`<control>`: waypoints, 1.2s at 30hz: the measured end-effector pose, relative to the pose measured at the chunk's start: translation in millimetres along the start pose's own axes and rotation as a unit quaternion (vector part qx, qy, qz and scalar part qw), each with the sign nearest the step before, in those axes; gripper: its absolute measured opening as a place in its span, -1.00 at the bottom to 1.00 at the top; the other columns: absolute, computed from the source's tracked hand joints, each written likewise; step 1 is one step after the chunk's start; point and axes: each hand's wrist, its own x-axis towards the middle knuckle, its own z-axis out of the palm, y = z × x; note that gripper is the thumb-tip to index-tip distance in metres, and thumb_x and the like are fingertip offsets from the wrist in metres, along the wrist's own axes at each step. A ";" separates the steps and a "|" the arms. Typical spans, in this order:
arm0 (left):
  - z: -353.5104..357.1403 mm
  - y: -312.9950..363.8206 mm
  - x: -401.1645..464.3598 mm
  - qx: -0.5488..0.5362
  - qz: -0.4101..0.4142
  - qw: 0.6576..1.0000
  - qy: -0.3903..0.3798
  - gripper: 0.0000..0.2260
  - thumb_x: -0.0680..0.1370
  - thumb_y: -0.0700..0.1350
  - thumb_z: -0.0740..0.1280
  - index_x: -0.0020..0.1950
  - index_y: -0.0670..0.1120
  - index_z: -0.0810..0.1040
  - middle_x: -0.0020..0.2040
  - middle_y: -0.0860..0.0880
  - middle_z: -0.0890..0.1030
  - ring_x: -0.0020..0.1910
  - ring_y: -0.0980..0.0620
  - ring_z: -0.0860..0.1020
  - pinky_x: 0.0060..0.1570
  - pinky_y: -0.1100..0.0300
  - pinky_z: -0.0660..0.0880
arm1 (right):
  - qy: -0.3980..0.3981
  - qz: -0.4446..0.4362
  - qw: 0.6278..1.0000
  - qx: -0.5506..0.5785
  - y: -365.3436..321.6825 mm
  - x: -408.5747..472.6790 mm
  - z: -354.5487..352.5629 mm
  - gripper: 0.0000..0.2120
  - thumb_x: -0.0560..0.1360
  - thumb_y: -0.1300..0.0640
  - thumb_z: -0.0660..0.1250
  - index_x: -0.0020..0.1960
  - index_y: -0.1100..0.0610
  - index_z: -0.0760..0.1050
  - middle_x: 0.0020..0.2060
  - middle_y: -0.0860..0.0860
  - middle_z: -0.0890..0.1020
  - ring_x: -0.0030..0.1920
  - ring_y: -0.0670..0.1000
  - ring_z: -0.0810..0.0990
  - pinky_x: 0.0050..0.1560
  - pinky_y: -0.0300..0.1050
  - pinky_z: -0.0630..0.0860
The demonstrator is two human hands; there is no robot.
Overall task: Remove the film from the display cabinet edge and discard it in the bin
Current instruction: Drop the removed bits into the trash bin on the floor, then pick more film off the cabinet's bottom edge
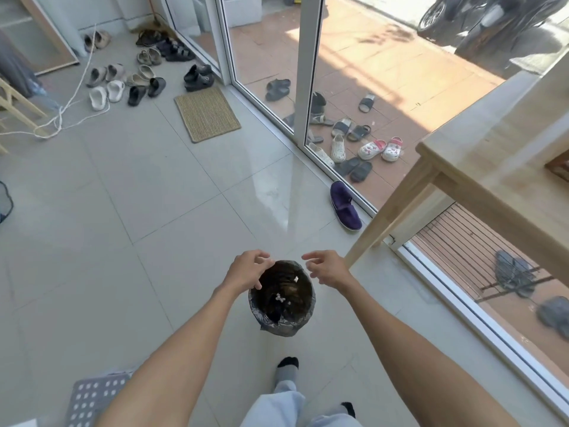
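The left hand [246, 271], fingers loosely curled and empty, hovers at ten o'clock over the lined bin [281, 298], where small white film scraps [280, 298] lie inside, while the right hand [328, 268], spread empty, hovers at two o'clock.

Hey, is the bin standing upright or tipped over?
Upright: the bin stands on the floor, mouth open upward, white scraps visible inside.
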 end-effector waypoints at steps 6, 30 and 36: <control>-10.8 23.1 -1.7 0.035 0.032 0.999 -0.012 -0.66 0.60 0.10 0.32 0.32 -0.01 0.55 0.22 0.01 0.61 -0.48 0.03 0.65 -0.29 0.16 0.50 | 0.002 -0.014 1.000 0.000 -8.9 -3.8 -8.2 -0.73 0.54 0.20 0.30 0.20 0.06 0.64 -0.03 0.03 0.69 -0.23 -0.03 0.65 -0.42 -0.33 0.50; 44.0 387.8 -35.2 0.170 0.430 0.884 -0.068 -0.77 0.57 0.06 0.42 0.15 -0.03 0.66 0.10 0.06 0.68 -0.29 -0.04 0.70 -0.39 0.17 0.63 | 0.352 -0.107 0.929 -0.031 -19.0 -173.7 -296.6 -0.71 0.48 0.07 0.45 0.20 -0.01 0.65 0.03 -0.05 0.69 -0.02 -0.07 0.62 0.10 -0.15 0.52; 122.8 450.7 -67.3 0.188 0.493 0.842 -0.116 -0.83 0.58 0.02 0.42 0.12 0.00 0.68 0.11 0.06 0.69 -0.20 0.03 0.72 -0.15 0.22 0.58 | 0.420 -0.028 0.907 -0.019 37.5 -230.8 -353.0 -0.74 0.47 0.15 0.45 0.16 0.06 0.67 0.02 0.02 0.71 0.10 0.00 0.67 0.21 -0.13 0.53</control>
